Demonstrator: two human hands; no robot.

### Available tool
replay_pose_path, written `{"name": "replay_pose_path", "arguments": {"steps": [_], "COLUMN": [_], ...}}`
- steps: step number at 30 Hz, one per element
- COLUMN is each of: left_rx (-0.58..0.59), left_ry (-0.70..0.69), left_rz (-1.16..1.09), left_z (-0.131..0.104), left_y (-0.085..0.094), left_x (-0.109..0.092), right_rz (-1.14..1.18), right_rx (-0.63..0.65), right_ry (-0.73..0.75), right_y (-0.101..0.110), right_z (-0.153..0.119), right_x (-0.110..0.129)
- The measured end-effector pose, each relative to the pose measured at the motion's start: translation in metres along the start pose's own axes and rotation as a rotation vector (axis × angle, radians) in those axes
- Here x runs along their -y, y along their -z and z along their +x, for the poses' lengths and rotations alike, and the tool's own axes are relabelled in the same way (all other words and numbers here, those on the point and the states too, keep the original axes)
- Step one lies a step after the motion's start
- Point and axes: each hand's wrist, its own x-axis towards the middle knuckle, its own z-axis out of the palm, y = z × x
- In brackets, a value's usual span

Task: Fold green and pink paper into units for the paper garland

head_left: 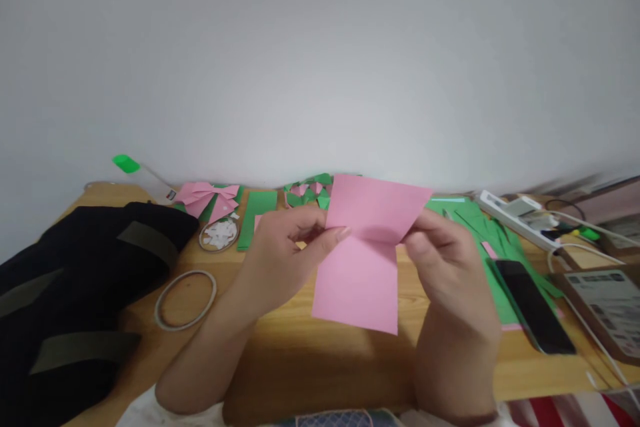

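A sheet of pink paper (357, 287) is held up above the table, with a crease running across its middle. My left hand (293, 250) pinches its left edge near that crease, thumb on the front. At the right edge, my right hand (450, 253) grips the sheet between thumb and fingers, and the upper half flares out toward it. Behind the sheet sit folded green and pink paper pieces (307, 192), partly covered. Green paper strips (257, 213) lie left of them. Green sheets (505, 300) spread out beyond my right hand.
On the wooden table (320, 373), a black cloth item (75, 267) fills the left. Near it are a ring (158, 307), a dish of white scraps (220, 233) and a pink paper bow (207, 197). A phone (535, 307), a power strip (520, 217) and a cardboard box (605, 307) stand right.
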Motion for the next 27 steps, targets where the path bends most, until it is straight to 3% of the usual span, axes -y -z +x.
{"name": "replay_pose_path", "arguments": {"steps": [5, 9, 12, 15, 18, 22, 25, 27], "left_rx": [0.022, -0.014, -0.115, -0.099, -0.048, 0.017, -0.016, 0.023], "left_ry": [0.135, 0.089, -0.015, -0.124, -0.169, -0.125, -0.110, -0.163], "left_rz": [-0.299, -0.347, -0.180, -0.117, -0.211, -0.301, -0.328, -0.358], "left_z": [-0.001, -0.001, -0.003, -0.007, -0.010, -0.013, -0.014, -0.013], "left_y": [-0.005, -0.006, -0.004, -0.001, 0.003, 0.005, 0.005, 0.006], "left_x": [-0.002, -0.001, -0.001, -0.003, -0.010, -0.018, -0.017, -0.013], "right_rz": [0.009, 0.017, -0.017, -0.099, -0.098, -0.084, -0.083, -0.086], "right_rx": [-0.054, -0.034, -0.080, -0.128, -0.124, -0.091, -0.055, -0.021], "right_ry": [-0.119, -0.146, -0.100, -0.012, 0.074, 0.138, 0.152, 0.165], "right_y": [-0.008, -0.010, -0.010, -0.008, -0.007, -0.009, -0.008, -0.007], "right_z": [0.000, -0.004, -0.008, -0.009, -0.008, -0.008, -0.009, -0.010], "right_x": [0.004, 0.003, 0.004, 0.007, 0.010, 0.014, 0.016, 0.017]}}
